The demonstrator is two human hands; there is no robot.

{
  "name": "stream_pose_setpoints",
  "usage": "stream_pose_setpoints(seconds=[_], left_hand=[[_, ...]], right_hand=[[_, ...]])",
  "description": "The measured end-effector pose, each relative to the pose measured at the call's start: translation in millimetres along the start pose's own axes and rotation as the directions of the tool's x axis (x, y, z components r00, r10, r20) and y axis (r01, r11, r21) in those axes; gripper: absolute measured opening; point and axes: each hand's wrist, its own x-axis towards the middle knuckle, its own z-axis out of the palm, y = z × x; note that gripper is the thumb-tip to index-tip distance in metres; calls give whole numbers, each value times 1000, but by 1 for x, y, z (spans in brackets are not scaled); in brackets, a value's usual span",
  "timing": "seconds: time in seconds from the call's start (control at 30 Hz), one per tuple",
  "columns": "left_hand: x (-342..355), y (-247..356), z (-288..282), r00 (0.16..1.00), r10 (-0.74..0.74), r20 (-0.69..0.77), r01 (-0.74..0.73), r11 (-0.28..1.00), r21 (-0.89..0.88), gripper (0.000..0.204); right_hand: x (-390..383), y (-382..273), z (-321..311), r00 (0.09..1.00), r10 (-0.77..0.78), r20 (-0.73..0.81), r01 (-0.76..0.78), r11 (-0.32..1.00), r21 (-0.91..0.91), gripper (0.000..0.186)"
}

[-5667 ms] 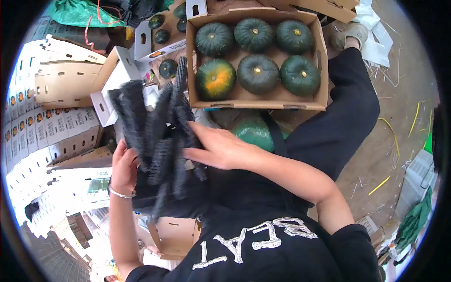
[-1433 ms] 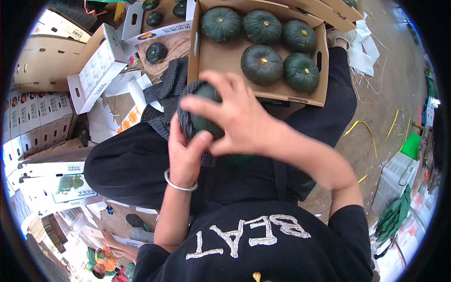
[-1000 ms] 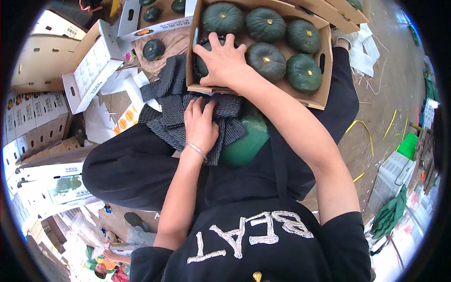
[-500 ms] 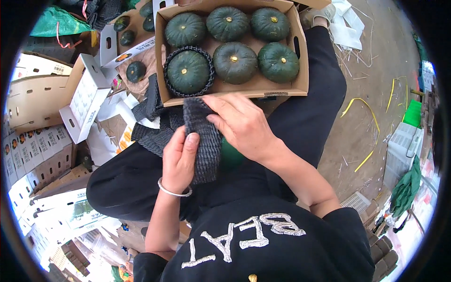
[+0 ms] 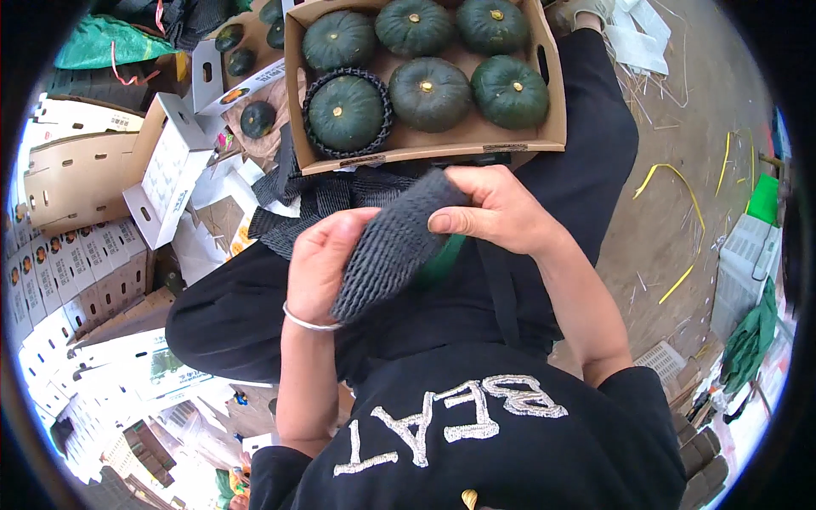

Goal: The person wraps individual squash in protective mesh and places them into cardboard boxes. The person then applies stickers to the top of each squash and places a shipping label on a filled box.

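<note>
One dark mesh sleeve [image 5: 395, 242] was stretched between two bare hands over the person's lap, on the near side of the cardboard carton's [image 5: 442, 154] near edge. The left hand [image 5: 321, 263] gripped its lower end, the thumb lying along the mesh and the other fingers partly hidden. The right hand [image 5: 507, 208] gripped the upper end, pinched between the thumb in front and fingers mostly out of sight behind. The sleeve slanted up toward the right hand.

The carton carried six dark green pumpkins in two rows of three. Along the far edge sat three: one at the far left corner [image 5: 338, 41], one in the middle [image 5: 414, 27], one at the far right corner [image 5: 491, 25]. Along the near edge sat the other three: a netted pumpkin [image 5: 345, 112] at the near left corner, with one dark net ring [image 5: 388, 110] around its side; a middle one [image 5: 429, 93]; and one by the near right corner [image 5: 510, 91].

More dark sleeves [image 5: 327, 197] lay heaped by the near left corner, too overlapped to count. Beyond the left edge, one small pumpkin [image 5: 257, 119] rested on a brown sheet [image 5: 270, 149]. One pale bracelet [image 5: 310, 321] circled the left wrist.
</note>
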Motion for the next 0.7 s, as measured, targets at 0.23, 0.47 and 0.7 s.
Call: stream_pose_setpoints(seconds=[0.23, 0.47, 0.7], left_hand=[[12, -10, 15, 906, 419, 55, -407, 830, 381, 59], [31, 3, -13, 808, 557, 192, -465, 404, 788, 54], [-2, 11, 8, 980, -2, 201, 19, 997, -80, 86]], right_hand=[[9, 14, 23, 981, 18, -194, 39, 958, 286, 33], [0, 16, 28, 995, -83, -55, 99, 858, 504, 31], [-34, 24, 25, 966, -255, 52, 243, 955, 169, 22]])
